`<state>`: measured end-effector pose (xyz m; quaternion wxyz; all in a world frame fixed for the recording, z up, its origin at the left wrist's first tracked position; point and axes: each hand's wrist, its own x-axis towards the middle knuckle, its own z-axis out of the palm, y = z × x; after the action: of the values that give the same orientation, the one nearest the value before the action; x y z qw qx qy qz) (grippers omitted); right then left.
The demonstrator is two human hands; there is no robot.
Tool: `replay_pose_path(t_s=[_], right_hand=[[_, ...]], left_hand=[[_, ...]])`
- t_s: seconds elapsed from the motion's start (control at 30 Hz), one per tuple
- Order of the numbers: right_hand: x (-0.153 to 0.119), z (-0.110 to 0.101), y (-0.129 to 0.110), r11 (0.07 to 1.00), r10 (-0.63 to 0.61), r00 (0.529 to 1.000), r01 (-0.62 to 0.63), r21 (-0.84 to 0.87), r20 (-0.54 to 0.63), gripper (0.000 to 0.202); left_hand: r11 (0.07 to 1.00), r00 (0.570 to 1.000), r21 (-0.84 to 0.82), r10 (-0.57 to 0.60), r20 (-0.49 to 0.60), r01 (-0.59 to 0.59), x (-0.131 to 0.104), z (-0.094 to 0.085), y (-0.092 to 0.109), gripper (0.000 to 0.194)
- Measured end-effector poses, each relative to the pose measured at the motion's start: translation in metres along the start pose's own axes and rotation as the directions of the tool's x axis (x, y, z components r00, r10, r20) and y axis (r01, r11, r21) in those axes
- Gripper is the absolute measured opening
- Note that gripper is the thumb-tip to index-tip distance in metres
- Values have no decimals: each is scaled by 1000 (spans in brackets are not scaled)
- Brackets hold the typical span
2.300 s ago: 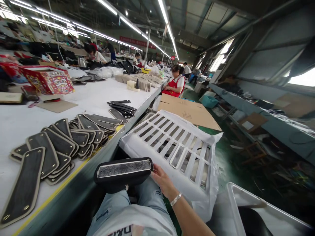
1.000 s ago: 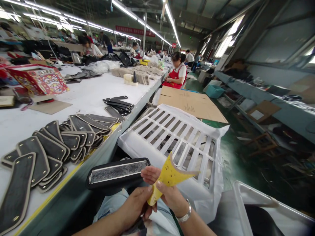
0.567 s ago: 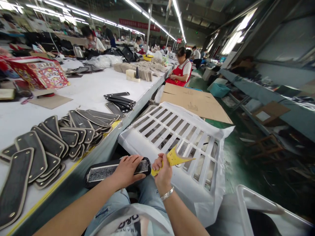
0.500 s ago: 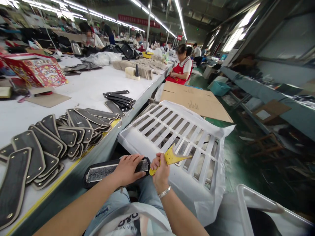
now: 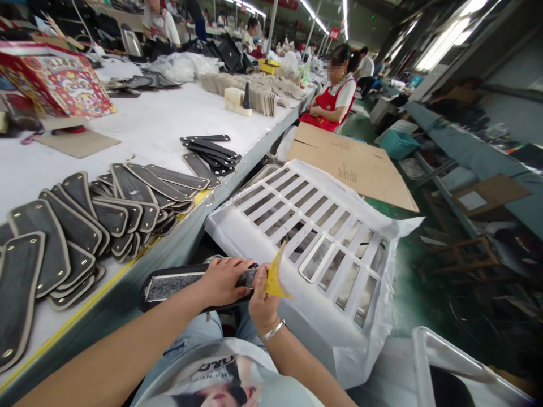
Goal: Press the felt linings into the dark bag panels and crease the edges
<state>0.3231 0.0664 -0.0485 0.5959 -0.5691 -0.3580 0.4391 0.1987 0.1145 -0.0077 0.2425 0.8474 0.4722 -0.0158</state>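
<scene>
A long black padded piece (image 5: 169, 284) with a grey strip along its top lies across my lap, just off the table's edge. My left hand (image 5: 223, 279) presses down on its right part, fingers spread over the strip. My right hand (image 5: 261, 298) grips a yellow triangular scraper (image 5: 276, 275) and holds it upright against the right end of the piece. A bracelet circles my right wrist.
Overlapping black flat pieces (image 5: 76, 226) with tan rims lie on the white table (image 5: 148, 135). A white slatted crate (image 5: 314, 237) in a bag stands to my right, a brown cardboard sheet (image 5: 352, 167) beyond it. A person in a red apron (image 5: 331, 102) sits further along.
My right hand picked up the yellow scraper and brought it to the piece's right end, turning it upright. My left hand came down onto the piece. The view tilted lower.
</scene>
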Motion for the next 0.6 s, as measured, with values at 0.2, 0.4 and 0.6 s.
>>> replay_pose_path(t_s=[0.2,0.4,0.6], right_hand=[[13,-8,-12,972,46,996,-26,234,-82,38],[0,-23,-25,857,140,980,-50,513,-139,31],[-9,-8,-14,896,127,984,-61,439,-123,38]], left_hand=[[999,998,4,-33,46,33,-5,-1,9,65],[999,995,14,-44,88,43,-9,-6,14,68],[997,992,35,-68,108,65,-6,-9,16,69]])
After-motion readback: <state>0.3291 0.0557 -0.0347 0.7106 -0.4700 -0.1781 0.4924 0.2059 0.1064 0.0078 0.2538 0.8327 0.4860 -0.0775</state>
